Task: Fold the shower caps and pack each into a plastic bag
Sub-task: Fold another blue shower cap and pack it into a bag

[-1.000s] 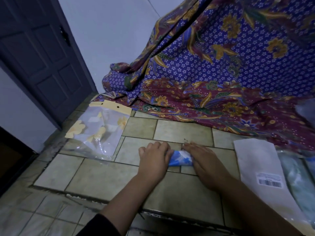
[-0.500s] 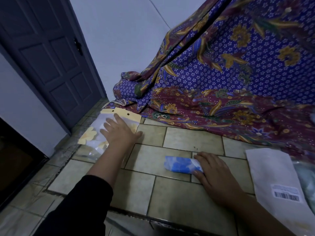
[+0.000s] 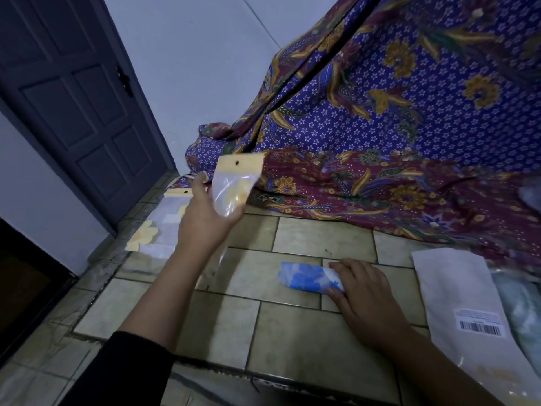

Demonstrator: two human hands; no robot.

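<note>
Since the earlier frame, the left hand (image 3: 205,218) has left the stack of plastic bags (image 3: 164,227) and risen above the floor, now carrying 1 plastic bag (image 3: 234,186) with it.

Nearest the camera, the right hand (image 3: 363,291) lies palm down on the tiled floor (image 3: 292,326), fingers together and pressed onto the right end of the folded shower cap (image 3: 307,278). That blue-patterned cap sits as a compact roll, its left end free. Right of the cap, a white mailer (image 3: 456,291) with a barcode label lies flat, with pale bundles just past it that are too dim to identify.

Beyond and left of the cap, the left forearm angles upward, and the left hand pinches the bag's lower part, its yellow header card pointing up. The remaining stack rests on the floor further left of the cap. Behind everything, a batik cloth (image 3: 395,127) drapes down to the floor.

Folding of this cap looks finished; what remains, as I judge it, is opening the bag and sliding the cap inside. How many caps are left cannot be told.
</note>
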